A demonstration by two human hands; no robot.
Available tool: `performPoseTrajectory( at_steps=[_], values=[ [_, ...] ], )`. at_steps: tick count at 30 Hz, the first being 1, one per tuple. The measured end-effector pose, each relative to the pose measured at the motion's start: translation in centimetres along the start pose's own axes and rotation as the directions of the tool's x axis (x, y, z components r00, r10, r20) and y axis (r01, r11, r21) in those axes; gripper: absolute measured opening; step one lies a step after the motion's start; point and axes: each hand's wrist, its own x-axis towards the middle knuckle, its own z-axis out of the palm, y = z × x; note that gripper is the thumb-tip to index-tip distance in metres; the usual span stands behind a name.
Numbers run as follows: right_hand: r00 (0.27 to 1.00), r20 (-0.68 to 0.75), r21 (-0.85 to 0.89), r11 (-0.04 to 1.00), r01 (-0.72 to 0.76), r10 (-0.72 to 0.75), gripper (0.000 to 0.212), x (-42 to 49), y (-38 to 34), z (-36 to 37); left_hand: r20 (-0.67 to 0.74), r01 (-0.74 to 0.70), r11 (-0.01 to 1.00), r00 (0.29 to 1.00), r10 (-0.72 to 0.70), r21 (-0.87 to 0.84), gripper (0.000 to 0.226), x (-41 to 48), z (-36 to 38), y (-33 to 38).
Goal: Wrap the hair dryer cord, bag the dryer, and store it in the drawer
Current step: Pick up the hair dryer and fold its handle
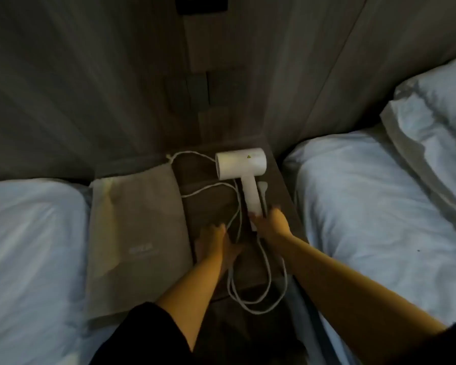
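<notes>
I see the dryer [241, 163] lying flat on the counter [208, 209] between two beds [366, 206], handle toward me. The right hand [270, 222] is on the handle's low end, thumb one side, fingers [274, 208] the other, holding it, though it is blurred. The left hand [216, 241] is just beside it, fingers loose and spread, holding nothing. The cord [248, 310] is loose, looping past the counter's near edge. The bag [137, 233] lies flat left of the dryer.

Dim, soft light, perhaps from overhead; pale bedding [366, 206] tints bluish, edges bow, and left hand [216, 246] and right hand [271, 222] smear with motion.
</notes>
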Motion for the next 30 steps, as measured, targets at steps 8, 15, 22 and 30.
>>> performPoseTrajectory(
  at_steps=[8, 15, 22, 30],
  values=[
    [0.992, -0.085, -0.192, 0.978, 0.078, -0.096, 0.035, 2.1, 0.2, 1.4, -0.287, -0.238, 0.945, 0.911, 0.298, 0.226, 0.036, 2.3, 1.3, -1.2],
    [0.954, -0.166, -0.130, 0.965, 0.229, -0.249, 0.032, 3.1, 2.4, 1.2, -0.470, -0.407, 0.868, 0.731, 0.496, 0.283, 0.024, 2.8, 3.0, -1.9],
    [0.924, -0.245, 0.209, 0.914, 0.347, -0.294, 0.054, 3.8, 5.0, 0.1, -0.486, -0.471, 0.841, 0.688, 0.539, 0.265, 0.025, 2.1, 3.9, -1.3],
    [0.889, -0.206, 0.535, 0.714, 0.452, -0.409, 0.035, -4.7, 13.5, -0.7, -0.473, -0.601, 0.787, 0.657, 0.587, 0.142, 0.018, -5.9, 9.4, -1.7]
  ],
)
